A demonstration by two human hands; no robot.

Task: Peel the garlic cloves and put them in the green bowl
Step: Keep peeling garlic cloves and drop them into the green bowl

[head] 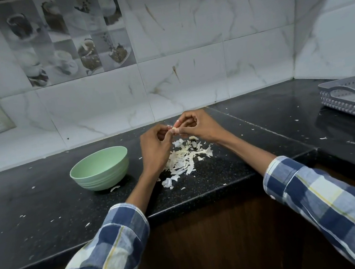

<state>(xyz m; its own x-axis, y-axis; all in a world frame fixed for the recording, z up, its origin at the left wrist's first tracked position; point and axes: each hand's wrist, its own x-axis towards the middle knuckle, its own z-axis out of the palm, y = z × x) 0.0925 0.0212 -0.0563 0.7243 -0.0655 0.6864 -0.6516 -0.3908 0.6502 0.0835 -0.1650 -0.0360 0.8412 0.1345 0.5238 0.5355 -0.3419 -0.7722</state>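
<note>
Fingers (177,130) of both hands pinch garlic clove (174,129) between them.

A small pale garlic clove (174,130) sits pinched between the fingertips of both hands above the desk (49,213), mostly hidden by them. The green bowl (100,168), round, ribbed near its base, stands upright on the dark desk at about 8 o'clock from the clove; its inside cannot be seen.
</note>
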